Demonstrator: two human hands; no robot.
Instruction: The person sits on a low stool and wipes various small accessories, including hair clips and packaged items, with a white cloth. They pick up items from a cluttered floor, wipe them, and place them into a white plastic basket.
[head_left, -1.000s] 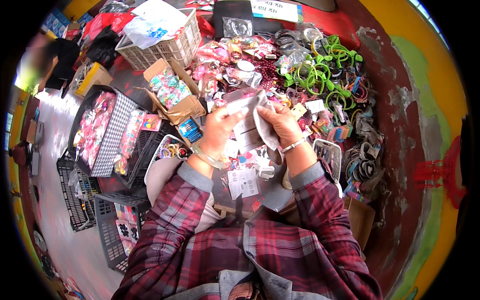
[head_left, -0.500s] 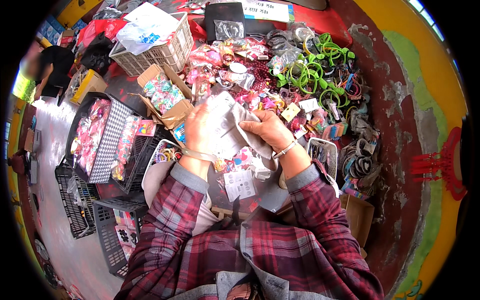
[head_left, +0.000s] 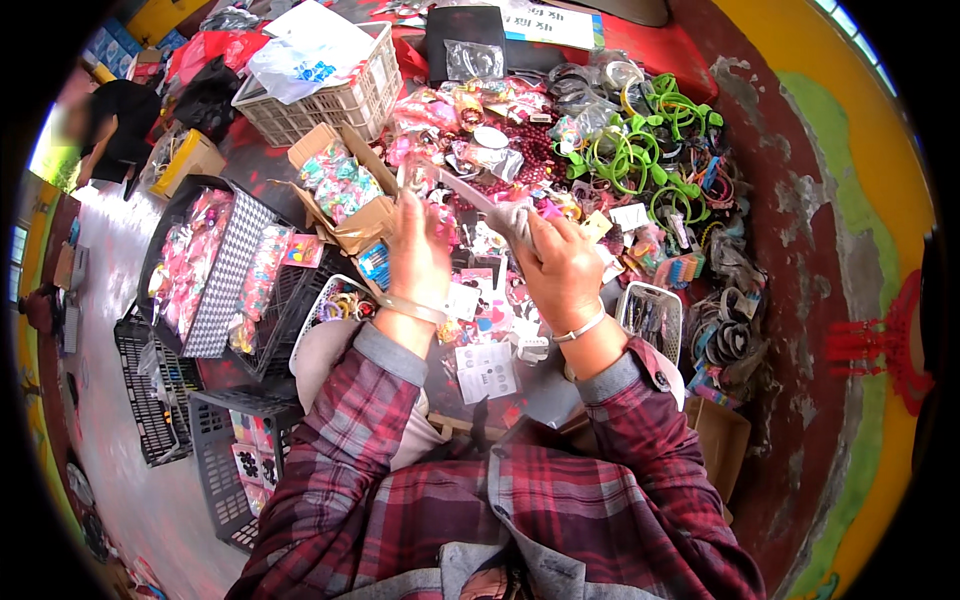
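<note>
A thin whitish sheet with a grey, cloth-like part [head_left: 474,192] stretches between my hands above the cluttered table, seen nearly edge-on. My right hand [head_left: 562,272] pinches its grey end between thumb and fingers. At the other end, my left hand [head_left: 416,255] is raised, its fingertips blurred around the sheet's edge. A clear or whitish bit shows above those fingertips, too smeared to make out. Below the hands lie a white printed card [head_left: 486,372] and several small packaged pieces. A bracelet circles each wrist.
Green hair hoops [head_left: 625,150] and other accessories pile up at far right. A cardboard box [head_left: 372,222] of bagged trinkets stands left, beside black crates [head_left: 222,470]. White baskets [head_left: 653,292] flank the near table. A plastic crate [head_left: 372,75] sits behind. Another person [head_left: 128,125] is at far left.
The sheet has turned from showing its broad white face to nearly edge-on. My right hand has rotated, knuckles up, and my left hand has shifted slightly right. The view has moved a little.
</note>
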